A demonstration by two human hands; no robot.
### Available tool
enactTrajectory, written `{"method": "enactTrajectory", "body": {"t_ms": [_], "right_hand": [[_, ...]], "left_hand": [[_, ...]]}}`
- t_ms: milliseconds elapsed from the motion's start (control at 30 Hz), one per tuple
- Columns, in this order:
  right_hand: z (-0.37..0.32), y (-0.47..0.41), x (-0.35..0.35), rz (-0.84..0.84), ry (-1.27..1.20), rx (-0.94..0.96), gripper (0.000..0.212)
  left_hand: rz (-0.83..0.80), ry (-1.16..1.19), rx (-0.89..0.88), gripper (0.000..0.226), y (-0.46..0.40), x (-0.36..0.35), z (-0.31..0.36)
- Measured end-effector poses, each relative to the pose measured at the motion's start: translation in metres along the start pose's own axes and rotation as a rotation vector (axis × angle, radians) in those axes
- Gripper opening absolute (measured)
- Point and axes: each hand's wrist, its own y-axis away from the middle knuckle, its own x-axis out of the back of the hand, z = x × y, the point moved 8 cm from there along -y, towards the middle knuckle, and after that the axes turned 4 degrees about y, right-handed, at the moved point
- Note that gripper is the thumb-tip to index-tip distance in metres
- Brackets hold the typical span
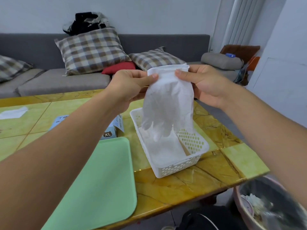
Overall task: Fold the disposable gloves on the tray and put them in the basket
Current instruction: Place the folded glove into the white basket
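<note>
Beside the bare green tray (99, 185), left hand (127, 85) and right hand (204, 85) pinch a glove (169, 103) by its cuff, letting it hang straight above the basket (192, 156) near the table's right edge.

1. Both bare forearms extend forward and up, converging at chest height.
2. Left hand (131, 85): palm turned inward, thumb on the near side, fingers curled behind; pinches the cuff edge of a white glove (168, 103).
3. Right hand (201, 83): mirrors the left, thumb forward, pinching the opposite cuff edge.
4. Hands near each other, not touching.
</note>
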Motion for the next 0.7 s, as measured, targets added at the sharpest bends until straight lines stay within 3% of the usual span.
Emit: {"method": "enactTrajectory", "body": {"t_ms": [233, 400, 500, 567, 700], "right_hand": [[0.026, -0.048, -0.006, -0.014, 0.104, -0.022, 0.025], [0.007, -0.065, -0.001, 0.007, 0.085, 0.133, 0.037], [0.025, -0.054, 0.004, -0.068, 0.127, 0.129, 0.038], [0.058, -0.038, 0.007, -0.121, 0.195, 0.080, 0.025], [0.110, -0.002, 0.008, -0.261, 0.457, -0.001, 0.023]], "left_hand": [[0.065, -0.021, 0.056, 0.009, -0.035, 0.014, -0.017], [0.100, -0.015, -0.109, 0.016, -0.045, 0.020, -0.006], [0.048, -0.119, -0.159, 0.016, -0.037, 0.017, -0.022], [0.004, -0.234, -0.144, 0.019, -0.027, 0.011, -0.046], [-0.207, -0.561, -0.206, 0.013, -0.001, -0.017, -0.086]]}}
